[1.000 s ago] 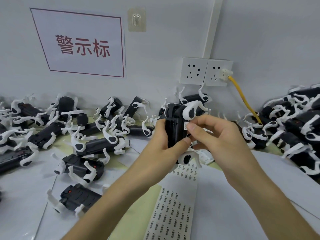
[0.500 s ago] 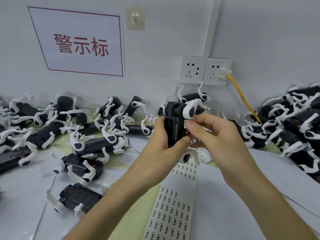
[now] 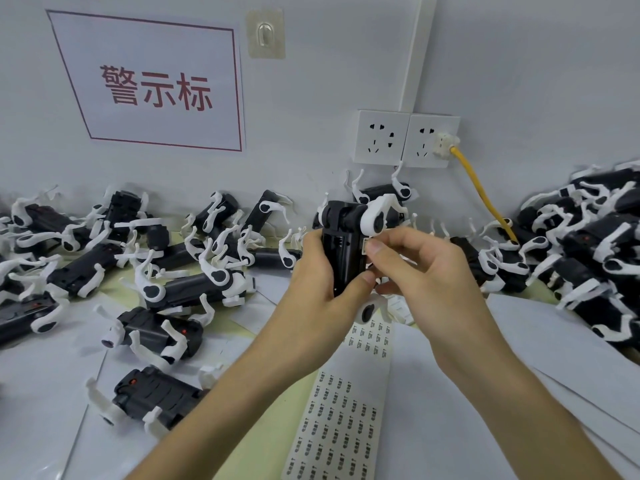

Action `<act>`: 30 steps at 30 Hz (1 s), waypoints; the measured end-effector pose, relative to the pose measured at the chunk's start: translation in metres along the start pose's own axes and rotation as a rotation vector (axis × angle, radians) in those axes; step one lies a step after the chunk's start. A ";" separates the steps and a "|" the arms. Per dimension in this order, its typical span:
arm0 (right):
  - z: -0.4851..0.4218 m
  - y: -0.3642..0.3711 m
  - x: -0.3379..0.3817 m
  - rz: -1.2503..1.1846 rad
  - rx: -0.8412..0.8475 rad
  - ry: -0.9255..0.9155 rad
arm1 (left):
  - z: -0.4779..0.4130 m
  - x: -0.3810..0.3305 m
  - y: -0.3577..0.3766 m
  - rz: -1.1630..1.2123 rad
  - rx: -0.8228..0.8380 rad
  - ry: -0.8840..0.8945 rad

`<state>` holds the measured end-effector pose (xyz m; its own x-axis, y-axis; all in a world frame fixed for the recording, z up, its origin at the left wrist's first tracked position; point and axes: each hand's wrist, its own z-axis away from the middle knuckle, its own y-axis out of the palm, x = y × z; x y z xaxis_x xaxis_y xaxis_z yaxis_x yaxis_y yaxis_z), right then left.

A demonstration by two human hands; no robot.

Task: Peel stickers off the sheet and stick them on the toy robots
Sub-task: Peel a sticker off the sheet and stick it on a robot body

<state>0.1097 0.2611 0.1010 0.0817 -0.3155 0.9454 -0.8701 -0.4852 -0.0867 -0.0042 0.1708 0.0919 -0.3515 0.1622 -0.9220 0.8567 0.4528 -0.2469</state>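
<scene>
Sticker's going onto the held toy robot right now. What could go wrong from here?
1. The sticker is tiny and the right hand holds it at the very edge of the toy robot gripped by the left hand: it may land skewed or overhang.
2. The white leg sits just above that spot and could crowd the fingertip.
3. The sticker sheet lies between the forearms; a lowered arm may drag it.

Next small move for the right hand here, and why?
Likely the right hand should rub its fingertip across the sticker to seat it. The sticker already lies against the black toy robot body, held at its edge by the fingertips, and the left hand grips the robot steady.
</scene>
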 end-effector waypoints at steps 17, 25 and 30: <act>0.000 0.001 0.003 -0.097 0.145 -0.056 | -0.001 -0.002 -0.018 0.202 0.173 -0.133; 0.002 0.001 0.005 -0.110 0.217 -0.049 | -0.004 -0.005 -0.013 0.240 0.065 -0.154; 0.002 0.000 0.005 -0.099 0.242 -0.072 | -0.008 -0.001 -0.012 0.281 0.043 -0.238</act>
<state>0.1107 0.2575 0.1052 0.2025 -0.3100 0.9289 -0.7150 -0.6949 -0.0761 -0.0171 0.1716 0.0985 -0.0073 0.0644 -0.9979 0.9244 0.3811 0.0178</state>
